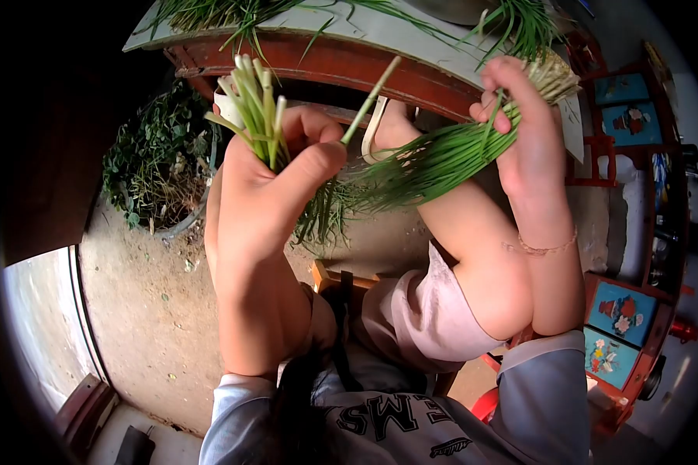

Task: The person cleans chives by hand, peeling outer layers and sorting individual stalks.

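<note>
Head view: at upper left, loose greens (209, 15) lie ungathered on the table (349, 73); left of centre, the left hand (248, 198) grips pale-ended stalks (265, 116). At upper right, the right hand (533, 139) holds a gathered green bunch (457, 159).

The head view looks from the wearer's head, forward and steeply down, close above the left hand (275, 186) and right hand (526, 120), with the desk (372, 35) along the top edge.
</note>
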Tool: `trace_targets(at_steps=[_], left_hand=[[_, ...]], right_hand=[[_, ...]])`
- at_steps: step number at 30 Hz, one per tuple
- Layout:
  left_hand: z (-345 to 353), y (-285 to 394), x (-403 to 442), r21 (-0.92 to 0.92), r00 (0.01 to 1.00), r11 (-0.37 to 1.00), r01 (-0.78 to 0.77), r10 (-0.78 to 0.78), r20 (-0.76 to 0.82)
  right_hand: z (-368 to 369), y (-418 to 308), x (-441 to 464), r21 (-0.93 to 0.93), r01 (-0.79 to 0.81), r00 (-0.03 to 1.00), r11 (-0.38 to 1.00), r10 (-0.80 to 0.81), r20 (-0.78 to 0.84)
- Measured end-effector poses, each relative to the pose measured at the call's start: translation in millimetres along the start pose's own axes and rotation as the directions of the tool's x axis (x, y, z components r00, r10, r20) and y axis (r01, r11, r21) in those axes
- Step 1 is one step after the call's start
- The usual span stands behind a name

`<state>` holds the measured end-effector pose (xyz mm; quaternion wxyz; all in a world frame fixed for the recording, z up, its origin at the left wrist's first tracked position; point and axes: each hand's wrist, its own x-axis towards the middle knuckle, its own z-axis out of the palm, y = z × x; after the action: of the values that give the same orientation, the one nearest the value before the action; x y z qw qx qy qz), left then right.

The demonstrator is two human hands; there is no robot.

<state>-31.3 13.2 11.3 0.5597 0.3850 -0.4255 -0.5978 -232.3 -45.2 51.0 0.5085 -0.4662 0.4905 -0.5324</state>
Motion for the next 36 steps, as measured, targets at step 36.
trace_targets(at_steps=[36], left_hand=[[11.7, -0.1, -6.4, 0.066, 0.992, 0.991, -0.115, 0.111, 0.068]], right_hand=[[32.4, 18.5, -24.1, -0.006, 0.088, 0.835, 0.996, -0.071, 0.546]])
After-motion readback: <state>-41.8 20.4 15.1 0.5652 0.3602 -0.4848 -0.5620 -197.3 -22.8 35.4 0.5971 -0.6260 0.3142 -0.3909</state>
